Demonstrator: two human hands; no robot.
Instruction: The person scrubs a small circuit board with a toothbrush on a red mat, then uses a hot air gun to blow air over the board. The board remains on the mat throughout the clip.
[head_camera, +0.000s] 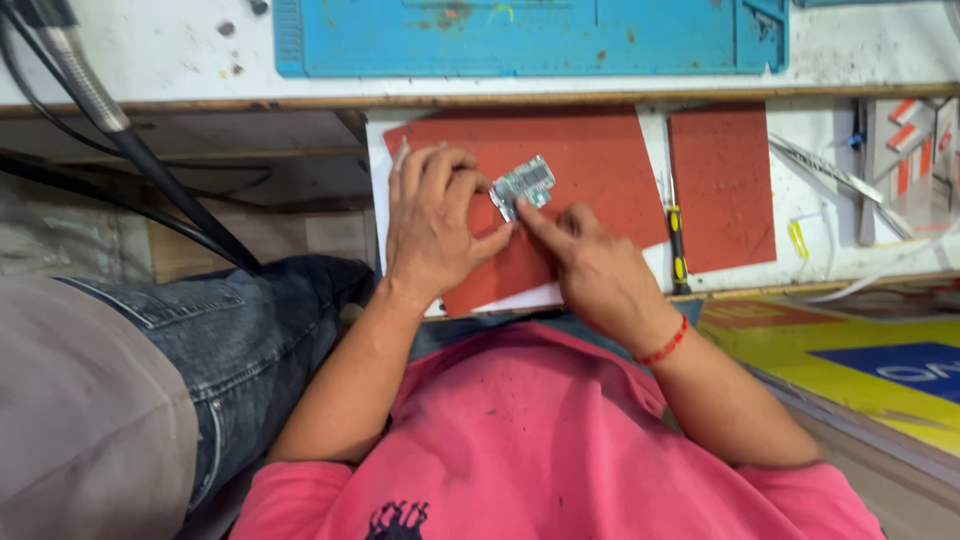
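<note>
— Holding a board (524, 186) in our left hand (432, 228): thumb and fingers curled round its near end, pinched shut on it. It sits tilted, just above the red mat (590, 170).

— Right hand (590, 262)?

— Forefinger out straight, tip pressing the board's lower edge; other fingers folded in. We can't tell if anything is tucked in that hand. Red thread on the wrist.

— How far along?

— We'd judge mid-handling. Board is bare, out in the open, no case or cover visible near it. No tool in either hand; screwdriver (678, 250) lies untouched at the mat's right edge, between it and a second red mat (722, 185).

— Further out?

— Blue mat (530, 40) on the bench beyond, cables at left, another person's jeans (240, 340) close by our left arm.
</note>
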